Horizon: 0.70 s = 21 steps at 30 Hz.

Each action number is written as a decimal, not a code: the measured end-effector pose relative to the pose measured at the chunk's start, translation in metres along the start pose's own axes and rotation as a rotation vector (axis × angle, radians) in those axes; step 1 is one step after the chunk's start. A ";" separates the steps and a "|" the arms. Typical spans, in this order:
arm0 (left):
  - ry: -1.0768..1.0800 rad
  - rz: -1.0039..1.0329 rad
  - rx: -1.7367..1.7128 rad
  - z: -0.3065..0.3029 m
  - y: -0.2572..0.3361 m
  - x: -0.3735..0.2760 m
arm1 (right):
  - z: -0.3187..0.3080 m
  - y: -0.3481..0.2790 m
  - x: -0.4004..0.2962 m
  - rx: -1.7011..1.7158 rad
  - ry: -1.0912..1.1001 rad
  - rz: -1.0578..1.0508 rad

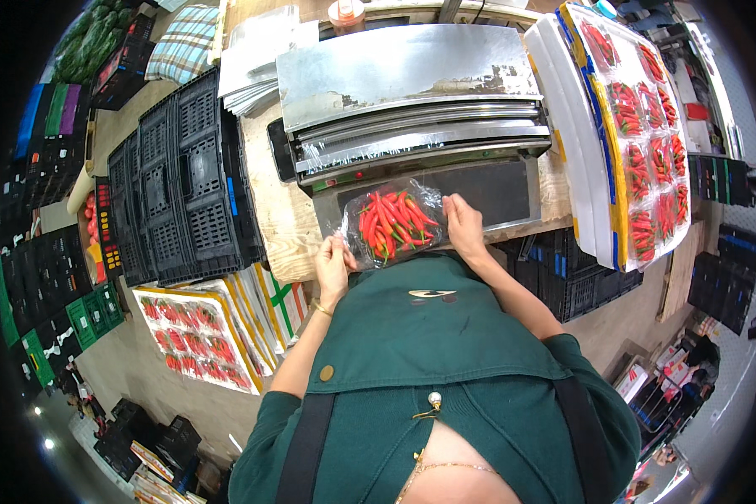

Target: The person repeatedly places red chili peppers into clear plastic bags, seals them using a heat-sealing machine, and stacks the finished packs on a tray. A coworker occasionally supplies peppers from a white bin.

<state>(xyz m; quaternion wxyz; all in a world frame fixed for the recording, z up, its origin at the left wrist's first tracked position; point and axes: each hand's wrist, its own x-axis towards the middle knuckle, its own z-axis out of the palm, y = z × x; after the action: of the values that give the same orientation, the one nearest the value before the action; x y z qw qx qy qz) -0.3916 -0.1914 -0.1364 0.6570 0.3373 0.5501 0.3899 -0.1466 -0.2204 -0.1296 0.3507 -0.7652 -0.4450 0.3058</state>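
A pack of red chillies (394, 222) with clear plastic film around it lies at the front edge of the film-wrapping machine (409, 120), close to my apron. My left hand (332, 264) pinches the film at the pack's left side. At the right side, my right hand (463, 223) has its fingers closed on the film's other edge. Some chillies have green stem ends. The film is creased and shiny between both hands. Behind the pack are the machine's metal rollers (422, 129) and a dark flat plate (491, 192).
A foam box (617, 189) topped with wrapped chilli packs stands right of the machine. Black plastic crates (189, 176) are stacked on the left. Below them is another foam box of chilli packs (192, 340). A phone (281, 150) and white trays (252, 88) lie left of the machine.
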 end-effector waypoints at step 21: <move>-0.671 0.586 0.539 0.061 0.061 -0.019 | -0.006 -0.006 -0.060 0.802 -1.130 -0.165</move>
<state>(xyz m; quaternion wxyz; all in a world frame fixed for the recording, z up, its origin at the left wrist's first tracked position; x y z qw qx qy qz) -0.3417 -0.1808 -0.0639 0.5502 0.7409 0.2724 0.2724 -0.1698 -0.2733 -0.1122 0.3430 -0.2641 -0.4685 0.7701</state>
